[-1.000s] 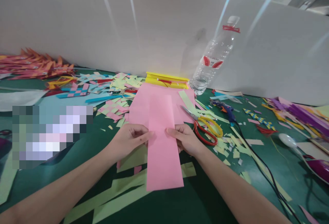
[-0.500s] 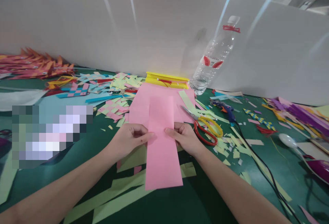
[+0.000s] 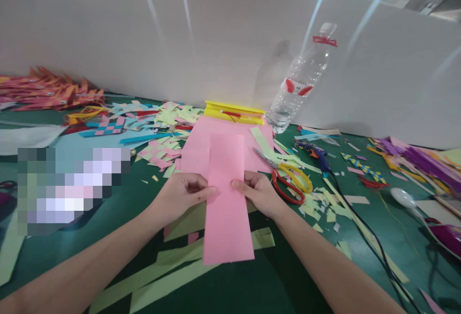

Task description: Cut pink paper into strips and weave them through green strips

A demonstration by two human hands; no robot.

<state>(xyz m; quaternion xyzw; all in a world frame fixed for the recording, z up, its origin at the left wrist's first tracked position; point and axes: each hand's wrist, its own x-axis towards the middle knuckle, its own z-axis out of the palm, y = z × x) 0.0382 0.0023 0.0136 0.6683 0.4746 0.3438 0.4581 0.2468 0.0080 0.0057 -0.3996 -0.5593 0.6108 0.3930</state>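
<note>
A long pink paper strip (image 3: 227,227) is held up in front of me, its long side pointing away. My left hand (image 3: 187,193) pinches its left edge between thumb and fingers. On the opposite edge my right hand (image 3: 260,191) pinches it the same way, thumb on top. Behind the strip lies a larger pink sheet (image 3: 194,143) on the table. Scissors (image 3: 291,179) with yellow and red handles rest just beyond my right hand, their blades over that sheet. Pale green paper strips (image 3: 169,275) lie beneath the held strip and my left forearm.
A clear plastic bottle (image 3: 298,86) leans against the white partition (image 3: 180,40). A glue gun (image 3: 317,154) trails a black cord (image 3: 360,218) across the right side. Paper scraps (image 3: 158,153) spread at left, near orange folded paper pieces (image 3: 54,90). A yellow tray (image 3: 234,111) sits behind.
The near end of the pink strip has lifted or shifted very slightly. Both hands keep their grip in nearly the same place.
</note>
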